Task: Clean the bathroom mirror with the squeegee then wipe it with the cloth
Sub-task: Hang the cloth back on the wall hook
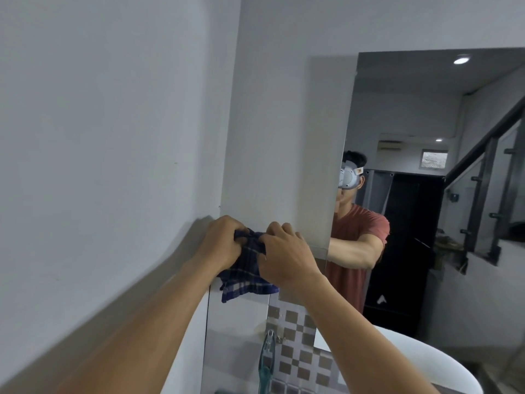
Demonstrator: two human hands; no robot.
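Blue-checked cloth [250, 268] is being bunched between the left hand [224, 243] and the right hand [284, 251], both gripping it against the mirror [284, 166] near its left edge. The wiping step seems to be starting (no squeegee in view); next needs broad strokes rightward. Grey wall [113, 137] is flanking the glass; a white basin [426, 359] is sitting below.

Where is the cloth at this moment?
The cloth is low in the head view, bunched between the left hand and right hand, against the mirror.
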